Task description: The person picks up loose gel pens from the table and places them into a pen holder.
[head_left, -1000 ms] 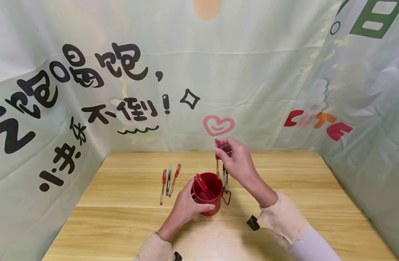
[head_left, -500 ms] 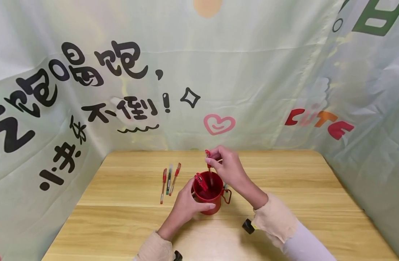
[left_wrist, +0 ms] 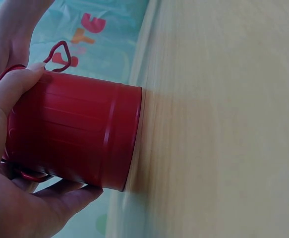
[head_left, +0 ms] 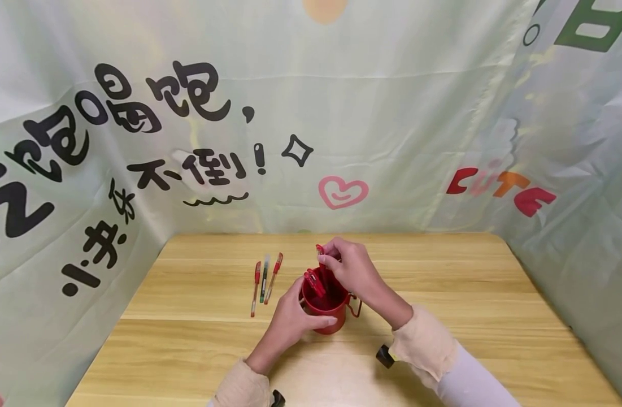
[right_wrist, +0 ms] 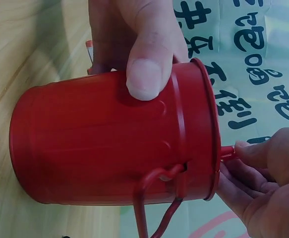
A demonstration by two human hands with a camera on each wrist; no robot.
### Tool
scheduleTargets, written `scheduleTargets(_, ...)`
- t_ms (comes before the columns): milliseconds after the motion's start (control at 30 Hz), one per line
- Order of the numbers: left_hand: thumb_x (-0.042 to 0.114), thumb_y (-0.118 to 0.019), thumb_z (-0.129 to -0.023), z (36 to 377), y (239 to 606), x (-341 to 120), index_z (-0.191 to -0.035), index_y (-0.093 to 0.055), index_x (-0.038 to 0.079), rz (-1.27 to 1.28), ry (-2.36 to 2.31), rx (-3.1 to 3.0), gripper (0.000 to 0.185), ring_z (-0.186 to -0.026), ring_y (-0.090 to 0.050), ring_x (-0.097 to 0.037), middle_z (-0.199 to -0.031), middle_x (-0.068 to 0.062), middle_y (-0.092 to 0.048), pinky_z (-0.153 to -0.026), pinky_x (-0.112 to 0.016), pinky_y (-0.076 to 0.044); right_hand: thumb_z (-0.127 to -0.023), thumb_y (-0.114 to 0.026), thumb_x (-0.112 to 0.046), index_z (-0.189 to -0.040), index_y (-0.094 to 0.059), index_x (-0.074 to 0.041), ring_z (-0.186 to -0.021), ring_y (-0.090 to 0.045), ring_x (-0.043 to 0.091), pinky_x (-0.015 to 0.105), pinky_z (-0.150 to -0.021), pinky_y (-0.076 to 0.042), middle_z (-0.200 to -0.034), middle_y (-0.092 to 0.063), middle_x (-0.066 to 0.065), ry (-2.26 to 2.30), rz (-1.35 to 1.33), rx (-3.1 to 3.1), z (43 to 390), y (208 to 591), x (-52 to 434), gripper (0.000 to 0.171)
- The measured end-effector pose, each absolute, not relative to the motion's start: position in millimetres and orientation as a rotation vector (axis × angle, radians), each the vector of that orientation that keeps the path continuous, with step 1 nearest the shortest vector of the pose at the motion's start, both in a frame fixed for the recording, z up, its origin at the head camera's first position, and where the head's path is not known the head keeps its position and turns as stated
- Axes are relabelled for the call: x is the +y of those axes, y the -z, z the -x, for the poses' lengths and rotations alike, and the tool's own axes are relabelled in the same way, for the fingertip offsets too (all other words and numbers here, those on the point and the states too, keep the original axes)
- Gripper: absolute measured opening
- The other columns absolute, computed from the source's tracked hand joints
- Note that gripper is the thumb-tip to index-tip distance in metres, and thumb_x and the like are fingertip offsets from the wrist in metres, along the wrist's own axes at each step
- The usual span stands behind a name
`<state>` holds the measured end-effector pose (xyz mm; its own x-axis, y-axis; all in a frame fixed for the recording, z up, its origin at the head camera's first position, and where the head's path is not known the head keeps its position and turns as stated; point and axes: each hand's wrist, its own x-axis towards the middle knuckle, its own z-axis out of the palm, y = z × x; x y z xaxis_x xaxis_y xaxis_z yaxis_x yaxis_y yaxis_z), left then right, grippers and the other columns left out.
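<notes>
A red metal cup (head_left: 327,308) (left_wrist: 80,139) (right_wrist: 109,141) with a wire handle (right_wrist: 154,198) stands upright on the wooden table (head_left: 443,294). My left hand (head_left: 290,322) (left_wrist: 5,163) grips its side, thumb (right_wrist: 144,64) across the front. My right hand (head_left: 348,268) (right_wrist: 263,183) pinches a red-capped pen (head_left: 321,257) (right_wrist: 227,151) held upright, its lower part inside the cup. Other red-capped pens (head_left: 313,282) lean against the cup's left rim.
Three pens (head_left: 264,280), two red-capped and one green, lie side by side on the table left of the cup. Printed fabric walls (head_left: 138,141) close in the table at the back and on both sides. Black wrist camera mounts (head_left: 384,356) show near my sleeves.
My right hand has come down and leftward with the red-capped pen, from above and right of the cup to over its mouth, and the pen has gone into the cup. The left hand has kept its grip.
</notes>
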<state>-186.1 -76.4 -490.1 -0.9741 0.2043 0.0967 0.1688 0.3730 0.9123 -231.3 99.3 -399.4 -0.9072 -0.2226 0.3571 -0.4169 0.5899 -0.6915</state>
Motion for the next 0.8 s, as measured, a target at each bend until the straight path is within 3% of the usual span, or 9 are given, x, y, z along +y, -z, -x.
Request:
scheduleTargets(533,0.045,-0.096,-0.069,186.8,491.9,-75.8,-0.149,-0.048,0.024,-0.348,-1.727,2.544,0.096,-0.128,-0.061,-0.017,-0.14,0.005,-0.064,-0.105,-0.04,-0.055,-0.093,-0.077,-0.013,-0.095,-0.077,-0.007,-0.071,-0.064,0.007,0.02,-0.063,-0.058,-0.086,-0.077,0.004,-1.011,-0.619,-2.694,228.0,403.6,93.3,0.006)
scheduleTargets(800,0.046,-0.096,-0.068,186.1,492.3,-76.5,-0.149,-0.048,0.024,-0.336,-1.727,2.551,0.097,-0.128,-0.061,-0.016,-0.14,0.004,-0.064,-0.105,-0.04,-0.054,-0.094,-0.075,-0.008,-0.094,-0.078,-0.005,-0.074,-0.071,0.012,0.019,-0.061,-0.058,-0.088,-0.079,0.008,-0.918,-0.713,-2.712,226.2,405.7,90.6,0.004)
